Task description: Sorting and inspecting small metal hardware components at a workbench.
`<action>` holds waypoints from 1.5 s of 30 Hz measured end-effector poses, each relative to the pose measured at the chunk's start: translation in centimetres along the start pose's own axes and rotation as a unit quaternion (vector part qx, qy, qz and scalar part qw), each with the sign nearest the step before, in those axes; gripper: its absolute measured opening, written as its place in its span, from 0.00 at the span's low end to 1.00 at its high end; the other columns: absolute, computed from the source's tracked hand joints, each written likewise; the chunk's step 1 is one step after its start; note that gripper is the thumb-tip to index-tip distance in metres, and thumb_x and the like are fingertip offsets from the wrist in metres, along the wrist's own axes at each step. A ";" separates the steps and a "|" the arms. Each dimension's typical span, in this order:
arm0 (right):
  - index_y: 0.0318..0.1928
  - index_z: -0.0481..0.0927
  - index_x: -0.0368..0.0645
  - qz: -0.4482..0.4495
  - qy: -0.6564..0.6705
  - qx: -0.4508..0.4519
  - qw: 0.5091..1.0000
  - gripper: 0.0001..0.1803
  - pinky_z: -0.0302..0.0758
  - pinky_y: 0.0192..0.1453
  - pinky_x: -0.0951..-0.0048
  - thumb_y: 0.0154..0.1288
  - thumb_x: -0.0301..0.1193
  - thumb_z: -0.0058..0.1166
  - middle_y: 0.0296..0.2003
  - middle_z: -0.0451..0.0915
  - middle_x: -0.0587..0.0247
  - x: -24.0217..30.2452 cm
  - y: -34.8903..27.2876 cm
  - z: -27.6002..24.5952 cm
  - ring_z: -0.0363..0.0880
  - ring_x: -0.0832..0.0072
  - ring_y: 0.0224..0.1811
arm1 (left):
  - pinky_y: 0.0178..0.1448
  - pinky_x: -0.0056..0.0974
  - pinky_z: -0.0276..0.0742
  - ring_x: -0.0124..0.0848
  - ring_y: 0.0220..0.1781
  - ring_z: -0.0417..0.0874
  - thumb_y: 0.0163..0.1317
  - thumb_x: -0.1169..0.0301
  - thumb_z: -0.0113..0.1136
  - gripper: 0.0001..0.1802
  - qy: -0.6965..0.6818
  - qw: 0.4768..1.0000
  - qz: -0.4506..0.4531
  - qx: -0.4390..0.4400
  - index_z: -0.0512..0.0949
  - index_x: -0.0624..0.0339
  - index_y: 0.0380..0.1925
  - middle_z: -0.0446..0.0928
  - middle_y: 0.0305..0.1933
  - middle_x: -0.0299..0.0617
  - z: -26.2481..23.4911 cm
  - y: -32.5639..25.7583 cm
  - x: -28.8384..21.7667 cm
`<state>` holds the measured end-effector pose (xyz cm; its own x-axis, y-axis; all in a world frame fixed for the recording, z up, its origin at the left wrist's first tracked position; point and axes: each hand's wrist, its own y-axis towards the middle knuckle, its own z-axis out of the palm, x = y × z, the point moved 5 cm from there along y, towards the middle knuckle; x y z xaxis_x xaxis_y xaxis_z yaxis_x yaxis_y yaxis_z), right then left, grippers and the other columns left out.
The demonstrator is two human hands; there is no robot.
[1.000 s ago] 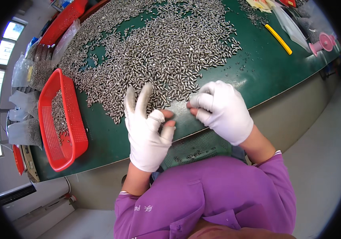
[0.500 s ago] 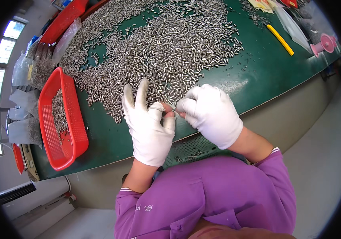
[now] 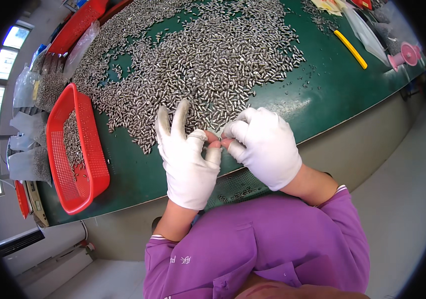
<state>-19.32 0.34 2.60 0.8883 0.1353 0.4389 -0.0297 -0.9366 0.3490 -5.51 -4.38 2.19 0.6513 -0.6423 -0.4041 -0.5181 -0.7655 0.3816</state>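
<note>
My left hand (image 3: 187, 162), in a white glove with bare thumb and index tips, pinches a tiny metal pin (image 3: 220, 141) in front of the pile. Its other fingers stretch up toward the parts. From the right, my right hand (image 3: 267, 147), gloved the same way, brings its bare thumb and fingertip together at the same pin. The fingertips of both hands nearly touch, and the pin is mostly hidden between them. Just beyond lies a broad heap of small silvery metal pins (image 3: 218, 65), spread loose over the green tabletop (image 3: 332, 94).
A red perforated basket (image 3: 101, 164) with more pins stands at the left. Below my hands, at the table's edge, a green perforated basket (image 3: 233, 180) holds several dark pieces. A yellow bar (image 3: 351, 49) and a pink spool (image 3: 406, 56) lie at the right. Filled plastic bags (image 3: 29, 164) hang far left.
My right hand has turned slightly, its thumb and fingertip now meeting the left fingertips more closely. The left hand has shifted a little to the right.
</note>
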 end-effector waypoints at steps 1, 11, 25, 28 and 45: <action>0.35 0.85 0.51 0.000 0.000 0.000 1.000 0.07 0.78 0.43 0.60 0.55 0.35 0.67 0.34 0.80 0.65 0.1 0.0 0.1 0.79 0.61 0.37 | 0.75 0.67 0.59 0.68 0.75 0.58 0.50 0.73 0.70 0.08 0.000 1.000 -0.005 0.003 0.80 0.57 0.28 0.67 0.72 0.54 0.0 0.0 0.0; 0.32 0.79 0.49 -0.036 0.045 -0.008 0.998 0.08 0.77 0.42 0.59 0.57 0.37 0.64 0.32 0.76 0.64 0.5 -0.4 0.6 0.79 0.62 0.38 | 0.76 0.67 0.58 0.70 0.75 0.59 0.48 0.74 0.70 0.08 -0.021 1.000 0.010 -0.001 0.79 0.56 0.27 0.67 0.72 0.56 -0.4 -0.5 0.4; 0.34 0.83 0.49 -0.049 0.034 0.048 0.997 0.11 0.78 0.43 0.60 0.54 0.37 0.70 0.35 0.80 0.66 0.7 -0.2 0.3 0.80 0.61 0.39 | 0.75 0.61 0.62 0.70 0.76 0.60 0.49 0.75 0.71 0.12 0.005 1.000 0.031 0.004 0.77 0.54 0.31 0.67 0.74 0.52 -0.7 -0.8 0.0; 0.36 0.82 0.48 -0.043 0.012 0.052 0.998 0.11 0.78 0.44 0.59 0.55 0.36 0.69 0.36 0.80 0.64 0.8 -0.2 -0.1 0.80 0.60 0.39 | 0.75 0.61 0.62 0.69 0.76 0.60 0.49 0.76 0.70 0.12 0.000 1.000 0.030 0.004 0.77 0.54 0.31 0.67 0.74 0.52 -0.7 -0.7 0.0; 0.42 0.80 0.47 -0.072 0.029 0.108 0.991 0.11 0.79 0.45 0.56 0.58 0.31 0.64 0.35 0.80 0.60 0.9 0.1 0.0 0.81 0.57 0.40 | 0.73 0.67 0.61 0.70 0.73 0.61 0.46 0.75 0.69 0.09 -0.012 1.000 0.028 -0.001 0.81 0.54 0.29 0.68 0.71 0.56 -0.7 -0.6 0.0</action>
<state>-18.49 0.36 3.03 0.8481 0.2860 0.4459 0.2008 -0.9525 0.2290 -4.82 -3.89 2.53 0.6078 -0.6853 -0.4012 -0.5524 -0.7278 0.4064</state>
